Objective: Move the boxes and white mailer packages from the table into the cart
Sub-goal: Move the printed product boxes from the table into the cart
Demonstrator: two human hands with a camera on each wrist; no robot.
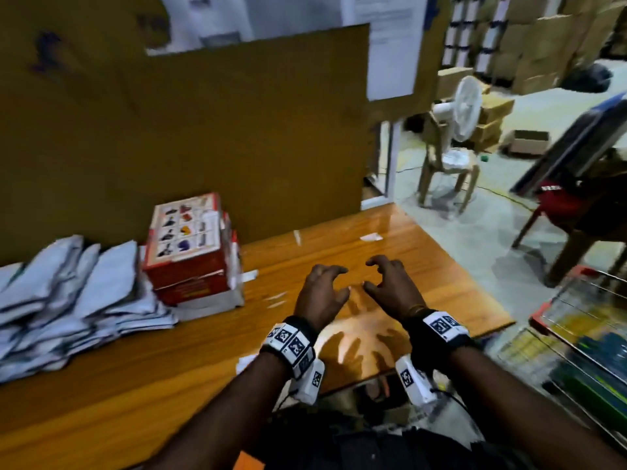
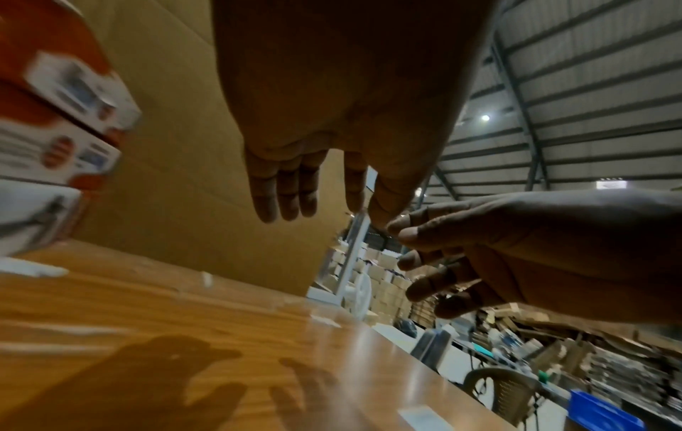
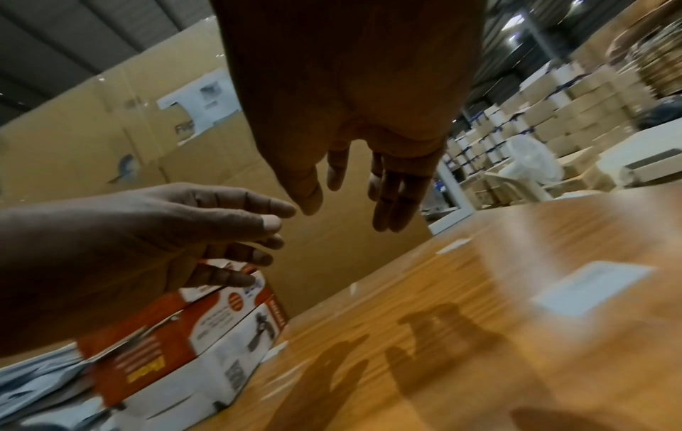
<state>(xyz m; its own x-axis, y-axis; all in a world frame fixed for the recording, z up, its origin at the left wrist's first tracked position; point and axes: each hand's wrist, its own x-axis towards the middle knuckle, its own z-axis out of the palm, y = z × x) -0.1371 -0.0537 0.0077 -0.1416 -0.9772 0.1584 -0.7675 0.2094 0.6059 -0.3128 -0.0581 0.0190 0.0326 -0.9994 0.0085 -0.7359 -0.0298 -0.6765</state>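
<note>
A stack of red-and-white boxes [image 1: 190, 252] stands on the wooden table [image 1: 135, 385] at centre left, seen also as boxes [image 3: 184, 335] and boxes [image 2: 55, 122] in the wrist views. White mailer packages [image 1: 68, 300] lie piled to its left. My left hand [image 1: 322, 293] and right hand [image 1: 390, 286] hover side by side above the table, to the right of the boxes, fingers loosely spread and holding nothing. Both hands show empty in the wrist views: left hand [image 2: 314, 189], right hand [image 3: 350, 189]. The wire cart [image 1: 576, 351] stands at the lower right.
A tall cardboard sheet [image 1: 203, 130] backs the table. Small paper scraps [image 1: 371, 237] lie on the tabletop. Beyond the table's right edge are a plastic chair with a white fan [image 1: 464, 110], a dark chair [image 1: 583, 225] and stacked cartons.
</note>
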